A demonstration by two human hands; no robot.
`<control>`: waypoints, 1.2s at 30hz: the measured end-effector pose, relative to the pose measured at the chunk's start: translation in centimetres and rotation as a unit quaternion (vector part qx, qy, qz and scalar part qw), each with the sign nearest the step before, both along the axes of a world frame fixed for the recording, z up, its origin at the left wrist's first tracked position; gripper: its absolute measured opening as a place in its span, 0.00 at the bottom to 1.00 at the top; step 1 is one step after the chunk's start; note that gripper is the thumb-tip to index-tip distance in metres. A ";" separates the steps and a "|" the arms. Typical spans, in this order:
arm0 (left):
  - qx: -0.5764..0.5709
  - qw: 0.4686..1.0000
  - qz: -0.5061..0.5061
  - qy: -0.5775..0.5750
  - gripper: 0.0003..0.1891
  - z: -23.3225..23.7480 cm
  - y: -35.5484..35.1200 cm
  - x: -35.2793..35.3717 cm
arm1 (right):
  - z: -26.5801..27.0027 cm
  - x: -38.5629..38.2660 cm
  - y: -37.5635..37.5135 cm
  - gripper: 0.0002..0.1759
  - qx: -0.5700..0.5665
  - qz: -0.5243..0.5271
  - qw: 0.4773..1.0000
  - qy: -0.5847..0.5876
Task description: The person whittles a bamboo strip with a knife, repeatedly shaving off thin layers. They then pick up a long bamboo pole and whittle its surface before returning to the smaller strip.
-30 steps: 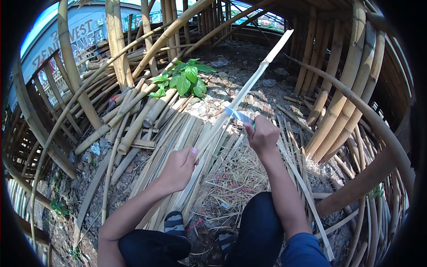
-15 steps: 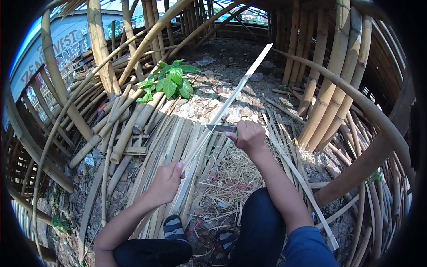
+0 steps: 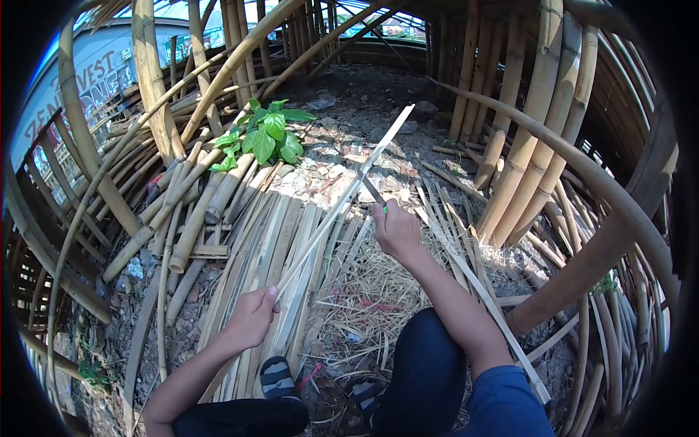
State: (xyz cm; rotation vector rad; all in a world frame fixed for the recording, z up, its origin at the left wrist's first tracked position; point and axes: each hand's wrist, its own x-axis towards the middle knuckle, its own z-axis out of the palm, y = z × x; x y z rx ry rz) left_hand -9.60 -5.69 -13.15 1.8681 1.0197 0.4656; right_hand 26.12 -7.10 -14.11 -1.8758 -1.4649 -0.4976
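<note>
My left hand point(image 3: 251, 318) is closed around the near end of a long, thin bamboo strip point(image 3: 328, 221), which slants up and away to the right. In my right hand point(image 3: 398, 231) is a knife point(image 3: 373, 189) with a dark blade; a bit of green shows at its handle. The blade meets the strip in its upper part, crossing it at an angle. Below the strip, many split bamboo strips point(image 3: 280, 244) lie side by side on the ground, pointing away from me.
Pale shavings point(image 3: 371, 298) cover the ground between my knees. A leafy green plant point(image 3: 266, 137) grows beyond the bamboo poles point(image 3: 207, 193) at left. Upright bamboo posts point(image 3: 535, 138) stand at right, and a curved pole point(image 3: 575, 149) arches across that side.
The knife has moved farther up the strip, its blade turning from nearly level to pointing up and left. The strip's far end has dropped lower, and the view has shifted slightly.
</note>
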 end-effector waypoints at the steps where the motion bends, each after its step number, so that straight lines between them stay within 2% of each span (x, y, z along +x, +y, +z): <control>1: 0.007 1.000 -0.003 0.006 0.27 -0.1 -0.1 -0.2 | -0.3 0.5 0.2 0.25 0.021 0.013 1.000 -0.017; 4: 0.034 0.999 -0.012 0.020 0.27 -0.2 -0.3 -0.7 | -0.4 1.2 -0.4 0.23 0.022 0.007 0.999 -0.042; 7: 0.056 0.998 -0.014 0.029 0.27 -0.3 -0.3 -0.9 | -0.8 1.4 -0.4 0.25 -0.037 0.019 0.999 -0.007; 8: 0.058 0.998 -0.011 0.032 0.27 -0.3 -0.3 -0.9 | -1.1 1.3 0.1 0.26 -0.057 0.107 0.982 0.143; 9: 0.060 0.998 -0.012 0.030 0.27 -0.5 -0.3 -0.9 | -1.0 0.8 0.2 0.28 -0.074 0.192 0.935 0.288; 10: 0.059 0.998 -0.008 0.029 0.27 -0.7 -0.2 -0.9 | -0.9 0.3 0.1 0.28 -0.073 0.191 0.936 0.286; 12: 0.059 0.998 -0.003 0.027 0.26 -0.9 0.0 -0.8 | -0.9 -0.7 -0.1 0.30 -0.103 0.209 0.906 0.355; 13: 0.056 0.998 -0.003 0.024 0.26 -1.0 0.1 -0.8 | -0.9 -1.1 0.0 0.27 -0.067 0.249 0.937 0.237; 14: 0.053 0.998 -0.003 0.021 0.26 -1.0 0.2 -0.9 | -1.0 -1.7 -0.2 0.27 -0.066 0.250 0.937 0.237; 15: 0.055 0.998 -0.002 0.021 0.26 -0.7 0.1 -0.9 | 0.2 -3.2 -1.0 0.26 -0.084 0.233 0.956 0.156; 17: -0.016 1.000 0.016 -0.002 0.26 0.2 -0.3 -0.9 | 1.0 -4.6 -1.7 0.24 -0.097 0.221 0.970 -0.014; 18: -0.014 1.000 0.018 -0.002 0.26 0.1 -0.1 -1.1 | 1.2 -4.9 -1.8 0.24 -0.095 0.223 0.970 -0.015; 20: -0.023 0.999 0.001 -0.034 0.26 -0.6 0.2 -1.6 | 1.5 -5.5 -2.0 0.23 -0.081 0.284 0.951 -0.095; 21: -0.021 0.999 -0.001 -0.035 0.26 -0.6 0.1 -1.8 | 0.6 -5.1 -1.4 0.21 -0.031 0.329 0.929 -0.165; 23: -0.049 0.998 -0.015 -0.048 0.26 -0.1 0.0 -2.2 | 1.0 -2.9 -0.3 0.20 0.069 0.289 0.898 -0.323; 24: -0.050 0.997 -0.014 -0.050 0.26 -0.4 0.1 -2.3 | 0.3 -0.7 1.8 0.21 0.111 0.131 0.970 -0.172; 25: -0.058 0.997 -0.004 -0.043 0.25 -0.9 0.2 -2.5 | 1.1 1.7 3.0 0.21 0.040 -0.076 0.989 -0.121; 26: -0.063 0.997 0.006 -0.037 0.25 -1.1 0.5 -2.7 | 2.3 2.4 2.6 0.21 0.052 -0.142 0.985 -0.087; 27: -0.057 0.997 0.011 -0.042 0.25 -1.1 1.0 -3.0 | 2.1 2.4 2.3 0.21 0.046 -0.136 0.988 -0.054; 29: -0.128 0.990 0.006 -0.064 0.25 -1.4 1.4 -3.3 | 1.0 1.5 1.3 0.22 0.039 -0.126 0.991 -0.026; 31: -0.140 0.988 0.014 -0.071 0.24 -1.2 1.2 -3.0 | 0.2 -0.1 0.1 0.24 -0.021 -0.038 0.998 0.034; 32: -0.151 0.985 0.019 -0.080 0.24 -1.1 1.2 -2.7 | 0.3 -0.5 -0.1 0.24 -0.024 -0.035 0.998 0.035; 34: -0.186 0.978 0.011 -0.096 0.23 -1.2 1.5 -2.3 | 1.2 -1.3 -0.4 0.23 0.010 0.010 0.997 0.077; 35: -0.217 0.970 0.002 -0.110 0.23 -1.2 1.8 -2.4 | 0.7 -1.6 -0.1 0.26 0.067 0.057 0.993 0.075; 36: -0.221 0.969 0.014 -0.111 0.23 -1.0 1.7 -2.1 | 0.7 -2.7 0.0 0.26 0.061 0.068 0.993 0.077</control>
